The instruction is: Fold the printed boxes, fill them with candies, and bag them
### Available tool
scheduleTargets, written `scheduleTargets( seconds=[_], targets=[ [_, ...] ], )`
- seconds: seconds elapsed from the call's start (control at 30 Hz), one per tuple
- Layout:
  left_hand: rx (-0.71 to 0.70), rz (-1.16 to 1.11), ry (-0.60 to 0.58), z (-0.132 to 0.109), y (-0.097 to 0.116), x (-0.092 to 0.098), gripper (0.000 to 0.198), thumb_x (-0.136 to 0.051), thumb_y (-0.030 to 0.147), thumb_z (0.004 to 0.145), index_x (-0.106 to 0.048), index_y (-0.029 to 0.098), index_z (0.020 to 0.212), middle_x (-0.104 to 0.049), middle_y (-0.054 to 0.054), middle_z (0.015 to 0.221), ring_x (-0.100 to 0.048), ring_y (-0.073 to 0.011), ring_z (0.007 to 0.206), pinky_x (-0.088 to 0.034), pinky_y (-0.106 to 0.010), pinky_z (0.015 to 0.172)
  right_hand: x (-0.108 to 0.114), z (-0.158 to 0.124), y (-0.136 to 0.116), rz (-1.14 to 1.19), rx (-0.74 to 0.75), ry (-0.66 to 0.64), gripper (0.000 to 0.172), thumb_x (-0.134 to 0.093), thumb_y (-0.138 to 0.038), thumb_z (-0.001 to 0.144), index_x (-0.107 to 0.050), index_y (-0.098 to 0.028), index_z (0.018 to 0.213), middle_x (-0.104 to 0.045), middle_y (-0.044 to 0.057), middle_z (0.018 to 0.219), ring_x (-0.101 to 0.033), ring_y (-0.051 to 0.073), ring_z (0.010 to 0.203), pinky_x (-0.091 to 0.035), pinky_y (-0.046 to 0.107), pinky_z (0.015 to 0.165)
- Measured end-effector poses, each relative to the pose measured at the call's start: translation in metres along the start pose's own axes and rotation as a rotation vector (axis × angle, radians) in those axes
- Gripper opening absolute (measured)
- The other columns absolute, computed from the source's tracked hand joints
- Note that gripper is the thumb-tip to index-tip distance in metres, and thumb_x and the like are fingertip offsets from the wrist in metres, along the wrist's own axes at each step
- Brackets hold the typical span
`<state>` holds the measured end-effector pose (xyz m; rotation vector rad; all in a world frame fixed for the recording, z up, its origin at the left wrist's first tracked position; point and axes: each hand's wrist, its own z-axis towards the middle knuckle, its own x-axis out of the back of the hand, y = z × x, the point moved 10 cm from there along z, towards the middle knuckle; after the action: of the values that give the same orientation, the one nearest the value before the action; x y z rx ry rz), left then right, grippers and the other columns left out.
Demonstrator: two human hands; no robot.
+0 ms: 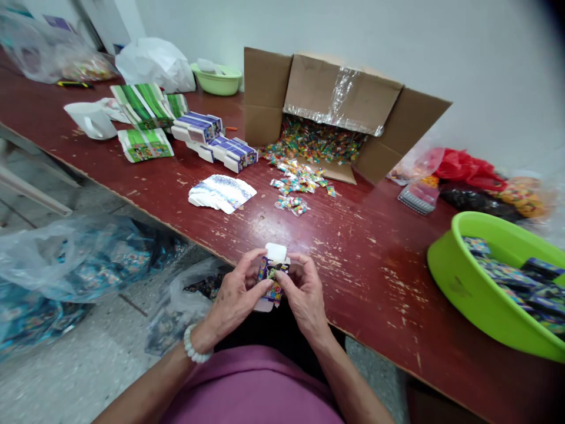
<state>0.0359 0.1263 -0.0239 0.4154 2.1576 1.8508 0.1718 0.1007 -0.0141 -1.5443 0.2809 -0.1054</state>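
A small dark printed box point(274, 272) with a white flap standing up at its top is held between both hands near the table's front edge. My left hand point(238, 291) grips its left side, thumb on the front face. On the right side my right hand point(305, 288) holds it, its thumb also on the front. Another pale flap hangs from the lower end. Beyond the hands lie a fanned stack of flat white-and-blue cartons point(223, 193) and small piles of wrapped candies point(292, 205). What the box contains is hidden.
An open cardboard box point(342, 97) spills candies at the back. Stacked purple cartons point(233, 152), green cartons point(145, 144) and a white mug point(91, 121) stand left. A green basin point(468, 294) holding filled boxes is at right. Plastic bags point(101, 259) lie below the table at left.
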Motion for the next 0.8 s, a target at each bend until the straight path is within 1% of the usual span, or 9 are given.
scheduleTargets(
  seconds=[0.1,0.17,0.3,0.4,0.5,0.6,0.67,0.73,0.8],
  targets=[
    [0.062,-0.194,-0.073,-0.002,-0.007,-0.005,0.052,-0.071,0.029,0.082,-0.046,0.026,0.127,-0.071,-0.002,0.100,-0.069,-0.0174,0.083,-0.057,-0.028,0.072,-0.003,0.000,0.007,0.092,-0.034,-0.021,0.030,-0.070,-0.031,0.083,-0.064,-0.022,0.110,-0.072,0.004,0.101,-0.067,0.017,0.089,-0.052,0.030,0.083],
    [0.094,-0.273,-0.090,-0.004,-0.010,-0.008,0.048,-0.074,0.031,0.080,-0.049,0.025,0.120,-0.069,0.000,0.092,-0.066,-0.0144,0.074,-0.054,-0.025,0.065,-0.001,0.002,0.012,0.089,-0.082,-0.023,0.027,-0.071,-0.035,0.082,-0.069,-0.020,0.105,-0.074,0.004,0.100,-0.067,0.017,0.086,-0.052,0.030,0.081],
    [0.053,-0.285,-0.094,-0.005,-0.006,-0.008,0.035,-0.074,0.034,0.082,-0.056,0.023,0.110,-0.068,0.001,0.088,-0.063,-0.0121,0.073,-0.051,-0.023,0.067,0.004,0.007,0.009,-0.006,-0.114,-0.052,0.020,-0.075,-0.037,0.079,-0.074,-0.019,0.086,-0.071,0.001,0.079,-0.061,0.013,0.068,-0.049,0.026,0.066],
    [0.040,-0.253,-0.055,-0.003,-0.004,-0.004,0.029,-0.072,0.036,0.084,-0.060,0.021,0.106,-0.068,0.000,0.086,-0.062,-0.0123,0.074,-0.050,-0.023,0.068,0.003,0.011,0.007,0.031,-0.132,-0.071,0.020,-0.080,-0.037,0.074,-0.073,-0.018,0.078,-0.069,0.000,0.073,-0.058,0.011,0.063,-0.047,0.024,0.060],
    [-0.004,-0.210,-0.018,-0.002,0.003,0.002,0.024,-0.071,0.038,0.084,-0.065,0.018,0.097,-0.068,0.000,0.084,-0.060,-0.0126,0.074,-0.049,-0.023,0.068,0.003,0.012,0.010,0.171,-0.181,-0.055,0.032,-0.086,-0.033,0.065,-0.072,-0.023,0.092,-0.068,-0.004,0.071,-0.058,0.010,0.061,-0.048,0.022,0.059],
    [-0.041,-0.169,0.007,-0.002,0.009,0.007,0.022,-0.074,0.035,0.081,-0.067,0.016,0.090,-0.067,-0.001,0.082,-0.060,-0.0125,0.075,-0.048,-0.023,0.069,-0.005,0.010,0.015,0.190,-0.235,-0.147,0.037,-0.087,-0.031,0.066,-0.072,-0.023,0.098,-0.071,-0.003,0.076,-0.062,0.011,0.066,-0.051,0.024,0.065],
    [-0.040,-0.206,0.062,-0.002,0.009,0.014,0.027,-0.078,0.032,0.077,-0.063,0.017,0.094,-0.066,0.001,0.078,-0.060,-0.0113,0.071,-0.048,-0.021,0.066,-0.008,0.008,0.014,0.134,-0.220,-0.199,0.025,-0.085,-0.033,0.069,-0.073,-0.020,0.086,-0.072,-0.001,0.077,-0.063,0.012,0.068,-0.051,0.024,0.066],
    [0.015,-0.291,0.085,-0.003,0.004,0.017,0.040,-0.082,0.033,0.074,-0.058,0.020,0.103,-0.065,0.004,0.075,-0.060,-0.0107,0.066,-0.047,-0.020,0.062,-0.004,0.009,0.008,0.087,-0.156,-0.170,0.021,-0.084,-0.033,0.071,-0.071,-0.019,0.078,-0.071,-0.001,0.074,-0.062,0.012,0.065,-0.050,0.023,0.063],
    [0.110,-0.368,-0.007,-0.004,-0.004,0.008,0.047,-0.081,0.037,0.076,-0.055,0.021,0.112,-0.066,0.002,0.078,-0.062,-0.0116,0.067,-0.049,-0.020,0.061,-0.004,0.010,0.004,0.051,-0.106,-0.137,0.021,-0.083,-0.035,0.072,-0.070,-0.019,0.076,-0.068,-0.001,0.071,-0.059,0.011,0.061,-0.050,0.023,0.058]
  ],
)
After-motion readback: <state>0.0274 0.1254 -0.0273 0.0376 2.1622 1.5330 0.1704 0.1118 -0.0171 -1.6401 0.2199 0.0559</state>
